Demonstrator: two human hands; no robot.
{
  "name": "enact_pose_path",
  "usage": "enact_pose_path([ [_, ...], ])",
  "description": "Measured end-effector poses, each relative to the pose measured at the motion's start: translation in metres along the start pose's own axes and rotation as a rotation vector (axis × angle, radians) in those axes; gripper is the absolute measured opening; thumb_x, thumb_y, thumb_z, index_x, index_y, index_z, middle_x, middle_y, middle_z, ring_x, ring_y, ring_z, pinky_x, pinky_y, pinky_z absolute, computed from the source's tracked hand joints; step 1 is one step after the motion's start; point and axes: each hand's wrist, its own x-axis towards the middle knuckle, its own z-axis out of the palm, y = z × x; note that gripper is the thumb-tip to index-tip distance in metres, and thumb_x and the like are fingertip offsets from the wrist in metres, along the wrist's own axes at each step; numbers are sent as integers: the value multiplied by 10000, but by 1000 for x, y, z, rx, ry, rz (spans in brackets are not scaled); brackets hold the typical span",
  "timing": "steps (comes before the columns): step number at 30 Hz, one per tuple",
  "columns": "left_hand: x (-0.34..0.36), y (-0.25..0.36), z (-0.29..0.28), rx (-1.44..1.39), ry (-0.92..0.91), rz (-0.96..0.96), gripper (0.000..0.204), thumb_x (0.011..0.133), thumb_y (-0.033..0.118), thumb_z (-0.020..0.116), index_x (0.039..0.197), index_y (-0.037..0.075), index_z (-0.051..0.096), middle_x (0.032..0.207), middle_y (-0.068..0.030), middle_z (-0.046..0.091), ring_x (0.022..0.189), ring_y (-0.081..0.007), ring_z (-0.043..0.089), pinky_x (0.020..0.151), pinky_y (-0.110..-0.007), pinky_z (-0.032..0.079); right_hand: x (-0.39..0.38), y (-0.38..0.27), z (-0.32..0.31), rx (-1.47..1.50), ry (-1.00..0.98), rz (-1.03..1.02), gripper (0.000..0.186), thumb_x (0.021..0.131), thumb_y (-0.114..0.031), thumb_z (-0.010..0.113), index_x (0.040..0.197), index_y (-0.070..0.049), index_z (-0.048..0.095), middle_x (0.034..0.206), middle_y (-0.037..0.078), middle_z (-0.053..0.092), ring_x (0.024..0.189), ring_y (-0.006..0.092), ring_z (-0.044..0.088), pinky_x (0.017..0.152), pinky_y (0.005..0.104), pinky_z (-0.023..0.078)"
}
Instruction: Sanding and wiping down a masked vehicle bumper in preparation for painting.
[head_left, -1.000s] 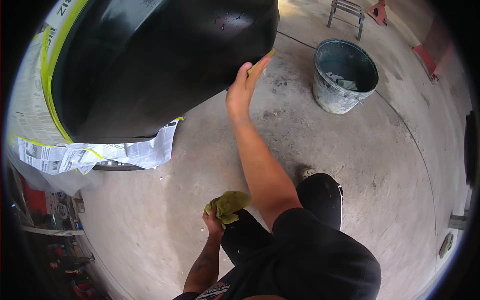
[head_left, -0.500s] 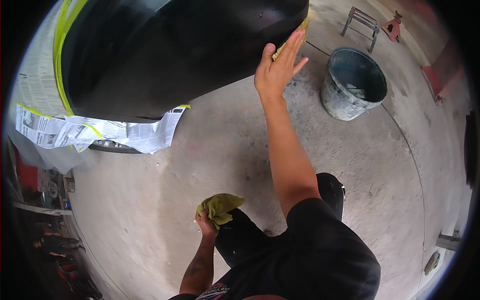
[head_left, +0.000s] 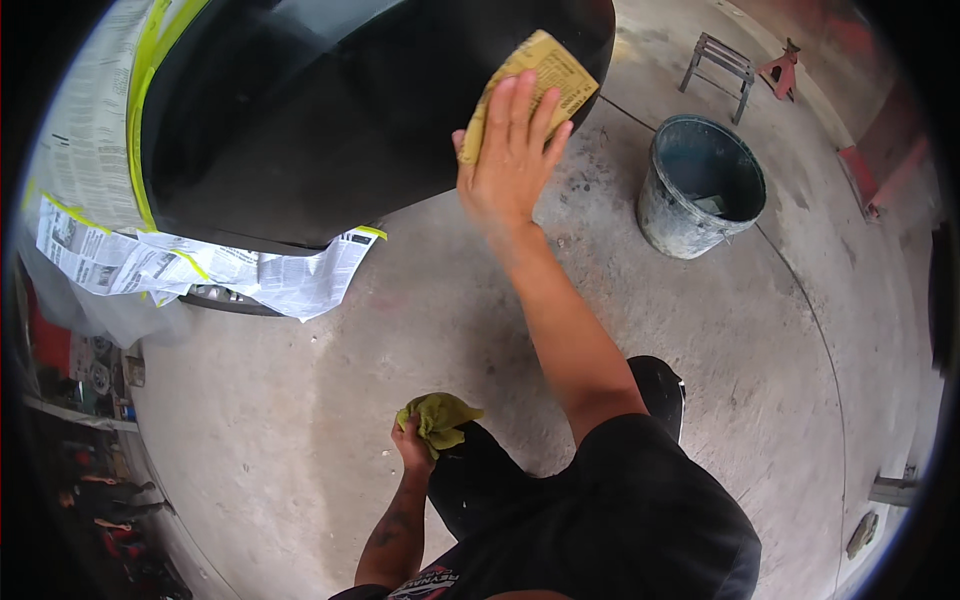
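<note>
My right hand (head_left: 505, 180) reaches up to a black car body panel (head_left: 300, 130), the fingers laid over a yellow sheet of sandpaper (head_left: 562, 78) with printing on its back. The sheet lies over the panel's right part, near its edge; its gritty side is hidden. Low in the view, by my knee, my left hand (head_left: 412, 448) is closed round a crumpled yellow-green cloth (head_left: 442, 415). Yellow tape (head_left: 138, 130) borders the panel's left side, with newspaper (head_left: 85, 150) beyond it.
A worn dark bucket (head_left: 690, 225) stands on the concrete floor to the right, a small flat piece inside. Behind it are a metal stool (head_left: 722, 62) and a red jack stand (head_left: 784, 74). Newspaper hangs over a wheel (head_left: 232, 300) below the panel. Another person (head_left: 105, 498) is far left.
My right hand has moved left and slightly down across the panel, and the sandpaper now shows its printed face. The left hand with the cloth has hardly moved.
</note>
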Motion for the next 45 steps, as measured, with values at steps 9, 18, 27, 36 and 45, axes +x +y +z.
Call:
enact_pose_path([
  [9,-5,3,-4,-18,40,-12,276,909,178,572,1073,-41,607,993,-133,662,876,-237,666,802,-371,553,71,-2,-7,-62,108,-105,720,907,-439,619,1485,-82,382,1526,108,396,1413,365,329,1087,659,241],
  [18,14,-3,-8,116,19,4,267,903,168,591,1072,-38,608,979,-127,667,855,-235,669,793,-366,556,50,-26,-2,-22,-33,-437,624,867,-283,645,1455,-181,462,1532,19,406,1411,315,356,1119,552,286],
  [27,12,2,-3,101,-1,14,261,909,160,576,1077,-37,606,984,-132,668,862,-243,670,795,-370,556,58,-29,-18,19,-77,-350,757,884,-375,664,1497,-62,347,1546,170,340,1412,454,298,1100,585,289],
  [36,15,2,4,94,26,-15,251,898,155,564,1054,-36,613,951,-123,665,848,-244,668,781,-366,557,166,-25,-23,276,180,-153,726,975,-344,545,1499,63,252,1521,288,309,1402,451,298,1140,493,274],
  [45,28,-5,5,167,-24,-32,254,916,167,547,1084,-16,600,995,-133,665,877,-258,677,808,-392,568,225,-16,-10,307,224,-48,709,1010,-370,464,1489,97,232,1552,313,226,1439,464,221,1179,522,171],
])
